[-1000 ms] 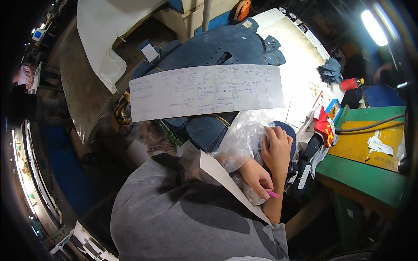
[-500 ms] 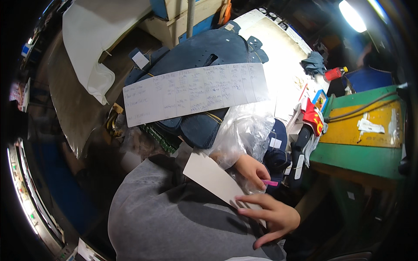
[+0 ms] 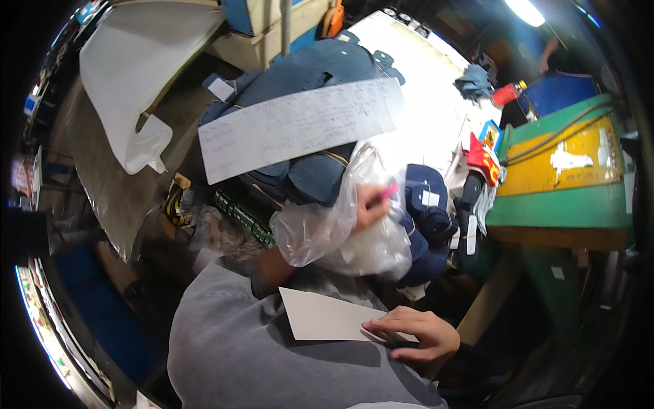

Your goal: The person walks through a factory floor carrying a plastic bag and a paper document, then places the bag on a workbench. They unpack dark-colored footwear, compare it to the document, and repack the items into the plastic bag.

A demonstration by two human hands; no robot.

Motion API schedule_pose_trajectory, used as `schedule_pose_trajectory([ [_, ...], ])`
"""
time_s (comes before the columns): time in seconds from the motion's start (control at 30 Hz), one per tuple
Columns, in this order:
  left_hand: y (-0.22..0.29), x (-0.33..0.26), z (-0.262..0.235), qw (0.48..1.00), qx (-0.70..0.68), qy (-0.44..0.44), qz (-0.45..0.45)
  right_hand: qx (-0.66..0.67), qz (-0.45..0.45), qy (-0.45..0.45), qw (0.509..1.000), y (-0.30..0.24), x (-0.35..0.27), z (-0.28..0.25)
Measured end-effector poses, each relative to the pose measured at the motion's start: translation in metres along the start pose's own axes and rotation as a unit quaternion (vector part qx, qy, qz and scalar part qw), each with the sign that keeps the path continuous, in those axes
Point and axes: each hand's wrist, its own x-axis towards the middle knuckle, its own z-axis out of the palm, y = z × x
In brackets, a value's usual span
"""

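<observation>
My left hand (image 3: 370, 208) is raised over a clear plastic bag (image 3: 334, 238) and pinches a small pink object (image 3: 387, 193), blurred by motion. Thin plastic wraps round that wrist; whether the arm goes inside the bag or under it, I cannot tell. Lower down, my right hand (image 3: 429, 334) grips the right end of a blank off-white card (image 3: 323, 317), fingers on top, against the grey cloth (image 3: 231, 334) over my lap. Beyond the bag, a long handwritten sheet (image 3: 293, 129) rests on a stack of dark blue cut pieces (image 3: 317, 65).
Navy bundles with white tags (image 3: 426, 194) sit right of the bag. Further right stands a green and yellow machine table (image 3: 558, 204). A red bottle (image 3: 506, 94) lies on the bright worktable (image 3: 436, 88). White sheet material (image 3: 129, 75) hangs at the upper left.
My left hand has moved up and away from the card with the pink object, the plastic shifting along. The card has turned flatter, and my right hand's fingers have drawn closer together on it.
</observation>
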Motion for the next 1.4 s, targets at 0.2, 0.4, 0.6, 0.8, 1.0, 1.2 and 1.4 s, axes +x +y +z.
schedule_pose_trajectory([
  [0.2,-0.065,0.059,0.009,0.915,0.320,0.227,0.097,-0.021,-0.036,0.062,0.997,0.014,-0.019,0.029],
  [0.4,-0.023,0.065,0.013,0.799,0.583,0.109,0.101,0.059,-0.014,0.195,0.979,0.042,-0.046,0.069],
  [0.6,0.094,0.039,0.051,0.967,0.251,0.016,0.030,-0.065,-0.015,0.659,0.749,0.054,-0.090,0.054],
  [0.8,0.130,-0.032,0.041,0.976,0.083,-0.195,0.057,-0.158,0.044,0.804,0.572,0.137,-0.050,-0.107],
  [1.0,0.123,-0.098,0.017,0.987,0.079,-0.130,-0.055,-0.435,0.246,0.545,0.673,0.180,-0.033,-0.131],
  [1.2,0.126,-0.144,0.033,0.996,0.041,0.025,-0.079,-0.221,-0.037,0.533,0.816,0.078,-0.023,-0.049],
  [1.4,0.137,-0.155,0.090,0.989,0.011,0.142,-0.030,-0.157,-0.145,0.335,0.918,0.052,-0.011,0.045],
])
